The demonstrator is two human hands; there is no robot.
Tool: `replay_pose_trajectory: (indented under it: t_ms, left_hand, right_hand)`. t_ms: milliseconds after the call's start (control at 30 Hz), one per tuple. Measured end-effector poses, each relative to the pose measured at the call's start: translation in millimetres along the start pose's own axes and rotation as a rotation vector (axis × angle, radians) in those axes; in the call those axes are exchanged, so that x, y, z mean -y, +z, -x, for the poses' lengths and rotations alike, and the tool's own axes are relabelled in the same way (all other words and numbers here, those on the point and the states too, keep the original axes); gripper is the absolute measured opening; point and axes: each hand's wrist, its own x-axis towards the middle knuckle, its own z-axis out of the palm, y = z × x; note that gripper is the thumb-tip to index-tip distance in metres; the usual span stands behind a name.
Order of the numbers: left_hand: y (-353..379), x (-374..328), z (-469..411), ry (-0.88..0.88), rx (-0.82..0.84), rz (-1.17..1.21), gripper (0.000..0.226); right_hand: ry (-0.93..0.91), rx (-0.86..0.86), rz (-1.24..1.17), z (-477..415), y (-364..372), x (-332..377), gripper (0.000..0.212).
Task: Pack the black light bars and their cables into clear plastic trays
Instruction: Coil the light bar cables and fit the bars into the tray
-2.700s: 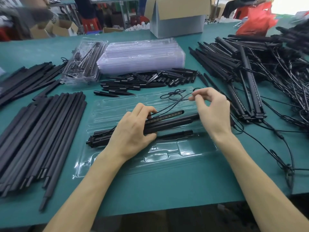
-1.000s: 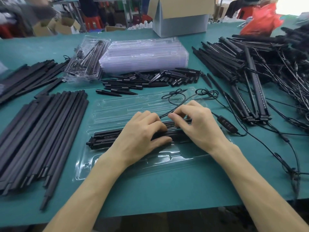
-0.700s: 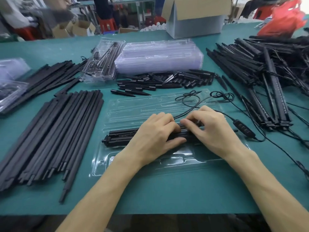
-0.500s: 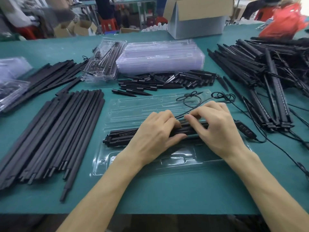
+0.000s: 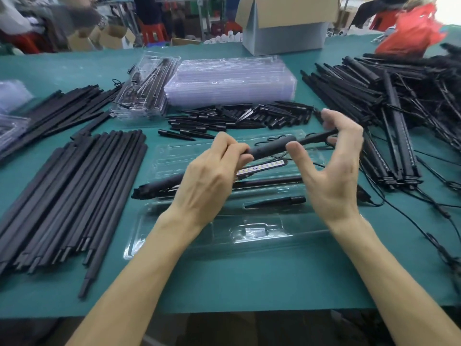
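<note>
Head view.

- **Rod** (image 5: 270,148): black, with a thick middle that tapers to a thin end. You hold it level above the tray (image 5: 224,237), probably to line it up with a channel before seating it.
- **Left hand** (image 5: 212,178): your fingers curl round the rod's left end. The knuckles face up and the wrist sits over the tray's centre.
- **Right hand** (image 5: 331,171): the palm is turned inward, the thumb is straight and the fingers arch over the thin end. Blur hides whether they pinch it or only steady it.
- **Light bar** (image 5: 262,168): LED face up, just below the rod, over the tray's middle. You cannot tell whether it is seated.
- **Spike** (image 5: 274,202): lies in its own slot, nearer you.
- **Cable** (image 5: 272,139): looped at the tray's far side, behind the rod, likely awaiting tucking.
- **Desk** (image 5: 249,283) stock: spare rods (image 5: 74,183) on your left, the tray stack (image 5: 229,81) ahead and the bar pile (image 5: 399,108) on your right. All are near the tray.
</note>
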Motion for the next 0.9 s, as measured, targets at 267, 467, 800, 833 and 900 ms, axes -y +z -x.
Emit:
replay_pose_trajectory:
  t_ms: [267, 467, 800, 833, 900]
  left_hand:
    - [-11.2, 9.4, -24.7, 0.019, 0.069, 0.021, 0.030]
    - [-24.9, 20.3, -50.1, -0.106, 0.011, 0.176, 0.024]
    - [-27.0, 11.2, -51.8, -0.286, 0.389, 0.557, 0.026]
    - [-24.8, 9.4, -49.1, -0.267, 0.437, 0.556, 0.025]
    - [-19.6, 7.2, -42.4, -0.256, 0.506, 0.574, 0.023]
  right_hand:
    - [0.260, 0.071, -0.330, -2.2, -0.2, 0.6, 0.086]
    - [0.326, 0.343, -0.205, -1.8, 1.9, -0.6, 0.042]
    - [0.253, 0.550, -0.039, 6.9, 9.2, -12.5, 0.039]
    - [0.246, 0.595, -0.042, 7.4, 9.1, -13.8, 0.049]
    - [0.202, 0.687, -0.067, 7.5, 10.1, -13.6, 0.064]
